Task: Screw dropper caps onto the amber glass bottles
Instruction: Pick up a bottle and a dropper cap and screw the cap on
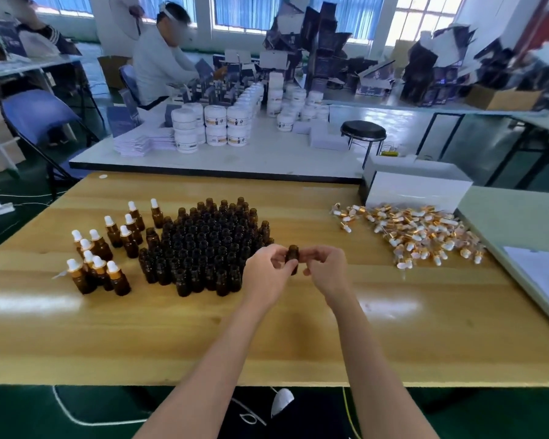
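Note:
An uncapped amber glass bottle [292, 255] is held upright between both hands above the wooden table [267, 340]. My left hand [267, 274] grips its left side with curled fingers. From the right, my right hand [328, 271] pinches the same bottle. A dense cluster of open amber bottles [203, 245] stands just left of my hands. Further left are several capped bottles [102, 255] with white dropper tops. A loose pile of gold-and-white dropper caps [419, 231] lies at the right.
A white box [415, 188] stands behind the cap pile. A grey tray with paper [526, 248] borders the table's right side. Beyond is a white table with white jars [216, 125], a black stool [363, 131] and another seated person [162, 55].

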